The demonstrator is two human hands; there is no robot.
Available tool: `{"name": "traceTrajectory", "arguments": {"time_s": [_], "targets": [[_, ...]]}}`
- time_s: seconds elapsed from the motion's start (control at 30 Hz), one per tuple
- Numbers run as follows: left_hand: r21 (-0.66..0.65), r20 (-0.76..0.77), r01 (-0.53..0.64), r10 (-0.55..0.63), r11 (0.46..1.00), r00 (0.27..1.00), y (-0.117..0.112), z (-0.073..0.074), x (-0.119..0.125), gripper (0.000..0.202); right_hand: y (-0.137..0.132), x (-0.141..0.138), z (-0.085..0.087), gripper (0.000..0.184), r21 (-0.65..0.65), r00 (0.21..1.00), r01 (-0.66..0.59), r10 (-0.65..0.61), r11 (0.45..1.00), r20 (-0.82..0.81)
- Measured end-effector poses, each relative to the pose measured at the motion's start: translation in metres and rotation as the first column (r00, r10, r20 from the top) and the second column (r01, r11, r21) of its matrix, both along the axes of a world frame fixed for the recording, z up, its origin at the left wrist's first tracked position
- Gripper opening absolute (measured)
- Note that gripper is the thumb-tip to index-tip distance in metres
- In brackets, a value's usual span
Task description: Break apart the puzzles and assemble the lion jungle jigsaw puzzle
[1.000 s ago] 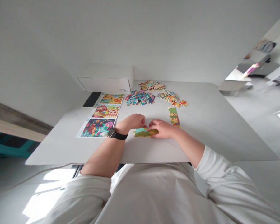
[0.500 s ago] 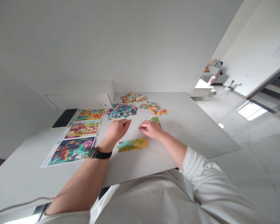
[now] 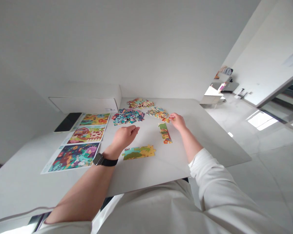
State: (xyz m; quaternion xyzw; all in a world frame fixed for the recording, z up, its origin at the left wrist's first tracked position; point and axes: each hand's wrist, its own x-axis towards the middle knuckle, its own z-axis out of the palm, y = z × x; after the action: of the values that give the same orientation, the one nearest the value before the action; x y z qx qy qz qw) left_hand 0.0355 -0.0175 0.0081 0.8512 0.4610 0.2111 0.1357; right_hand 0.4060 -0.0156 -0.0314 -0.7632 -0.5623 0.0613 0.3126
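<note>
My left hand, with a watch on its wrist, is curled closed above the table; its palm side is hidden, so I cannot make out whether anything is in it. My right hand reaches to the right end of the yellow-orange pile of puzzle pieces. Its fingertips are pinched on a small orange puzzle piece, mostly covered by the fingers. Below the left hand lies a joined green and yellow puzzle strip. Another joined strip, green at the top and orange at the bottom, lies between the hands.
A blue-purple pile of puzzle pieces and a red-yellow pile lie toward the back. Printed picture sheets and a dark phone are on the left. Behind them stands a long white box by the wall.
My right hand has moved right and away from me, from above the table's middle to the orange pieces, uncovering the upright strip. My left hand stays nearly in place.
</note>
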Motion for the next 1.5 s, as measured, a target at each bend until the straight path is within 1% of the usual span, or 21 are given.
{"name": "traceTrajectory", "arguments": {"time_s": [0.1,0.2,0.33,0.43,0.5,0.67,0.73,0.8,0.83,0.9,0.97,1.03,1.07,1.13,1.2,1.27,1.33,1.4,1.5], "targets": [[0.010,-0.057,-0.010,0.010,1.000,0.998,-0.001,-0.001,0.002,0.049,0.012,0.003,-0.007,0.028,-0.037,0.998,-0.067,0.067,0.997,0.013],[0.014,-0.080,-0.022,0.023,1.000,0.996,-0.001,-0.001,0.003,0.049,0.020,0.002,-0.013,0.034,-0.075,0.991,-0.115,0.120,0.991,0.067],[0.008,-0.096,-0.053,0.054,0.999,0.994,-0.001,0.000,0.002,0.049,0.025,0.004,-0.014,0.036,-0.147,0.978,-0.086,0.112,0.985,0.177],[0.002,-0.105,-0.063,0.063,0.998,0.992,0.000,0.000,0.002,0.049,0.027,0.007,-0.013,0.036,-0.165,0.965,-0.063,0.103,0.984,0.241],[-0.002,-0.109,-0.063,0.062,0.998,0.992,0.000,-0.002,0.002,0.049,0.028,0.009,-0.013,0.038,-0.170,0.962,-0.065,0.108,0.983,0.252],[-0.010,-0.119,-0.042,0.040,0.999,0.992,0.002,-0.007,0.003,0.049,0.030,0.011,-0.013,0.047,-0.184,0.973,-0.077,0.113,0.980,0.200],[-0.006,-0.116,-0.037,0.036,0.999,0.993,0.003,-0.009,0.003,0.048,0.029,0.012,-0.012,0.052,-0.168,0.980,-0.070,0.099,0.983,0.172],[-0.004,-0.115,-0.036,0.036,0.999,0.993,0.003,-0.009,0.003,0.048,0.027,0.013,-0.010,0.053,-0.129,0.987,-0.062,0.080,0.990,0.140],[-0.004,-0.113,-0.038,0.037,0.999,0.993,0.003,-0.009,0.003,0.048,0.025,0.014,-0.010,0.051,-0.105,0.991,-0.059,0.071,0.993,0.116],[0.000,-0.106,-0.039,0.039,0.999,0.994,0.002,-0.007,0.003,0.049,0.020,0.015,-0.008,0.040,-0.066,0.998,-0.056,0.058,0.996,0.034],[0.010,-0.101,-0.039,0.040,0.999,0.994,0.001,-0.004,0.002,0.049,0.014,0.015,-0.007,0.026,-0.038,0.994,-0.041,0.037,0.998,-0.101],[0.017,-0.100,-0.039,0.041,0.999,0.994,0.000,-0.002,0.002,0.049,0.008,0.014,-0.005,0.019,0.010,0.958,-0.015,0.017,1.000,-0.287],[0.018,-0.100,-0.040,0.042,0.999,0.994,-0.001,-0.002,0.002,0.049,0.006,0.013,-0.003,0.019,0.046,0.921,0.001,0.017,0.999,-0.388],[0.017,-0.101,-0.043,0.044,0.999,0.994,-0.001,-0.001,0.002,0.049,0.002,0.009,0.000,0.026,0.128,0.818,0.021,0.056,0.992,-0.572],[0.018,-0.103,-0.045,0.047,0.999,0.994,-0.002,0.000,0.003,0.049,-0.003,0.001,0.004,0.035,0.182,0.703,0.005,0.126,0.983,-0.700],[0.022,-0.106,-0.044,0.046,0.999,0.993,-0.003,0.001,0.003,0.049,-0.008,-0.008,0.007,0.042,0.207,0.607,-0.042,0.189,0.978,-0.772],[0.025,-0.105,-0.036,0.039,0.999,0.994,-0.005,0.002,0.004,0.050,-0.014,-0.019,0.008,0.047,0.217,0.546,-0.086,0.228,0.972,-0.806],[0.020,-0.102,-0.030,0.032,0.999,0.994,-0.006,0.003,0.004,0.050,-0.021,-0.030,0.006,0.051,0.216,0.528,-0.112,0.242,0.970,-0.814],[0.000,-0.078,-0.007,0.007,1.000,0.997,-0.005,0.002,0.004,0.049,-0.033,-0.045,0.003,0.059,0.213,0.543,-0.164,0.269,0.963,-0.796]]}}
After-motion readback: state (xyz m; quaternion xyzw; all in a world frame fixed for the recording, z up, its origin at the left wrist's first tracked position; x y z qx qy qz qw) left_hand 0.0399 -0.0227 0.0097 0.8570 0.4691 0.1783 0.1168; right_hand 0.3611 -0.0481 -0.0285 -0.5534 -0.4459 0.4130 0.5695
